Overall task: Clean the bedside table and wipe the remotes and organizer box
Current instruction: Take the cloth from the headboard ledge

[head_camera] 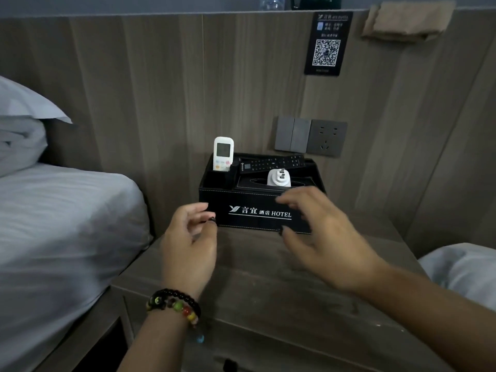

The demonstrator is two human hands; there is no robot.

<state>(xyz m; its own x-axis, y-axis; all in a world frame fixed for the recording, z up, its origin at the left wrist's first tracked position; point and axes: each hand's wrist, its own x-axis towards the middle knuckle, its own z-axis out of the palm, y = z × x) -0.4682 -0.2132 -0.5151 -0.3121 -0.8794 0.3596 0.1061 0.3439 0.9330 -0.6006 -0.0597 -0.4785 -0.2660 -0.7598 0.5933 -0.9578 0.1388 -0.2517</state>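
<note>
A: Wood bedside table (pixel 268 277), organizer box (pixel 257 213) at 12 o'clock against the wall, both remotes in it?
B: Yes. Left hand (pixel 188 242) and right hand (pixel 322 237) flank it, fingers loosely curled, gripping nothing. Probably lifting the box next; needs both sides grasped.

Black organizer box (pixel 257 208), white lettering; white remote (pixel 223 154); black remote (pixel 271 163); grey-brown woodgrain bedside table (pixel 268 285).

The wooden bedside table (pixel 268 277) carries one thing: a black organizer box (pixel 257 210) (hotel logo on its front) at the back edge.
</note>
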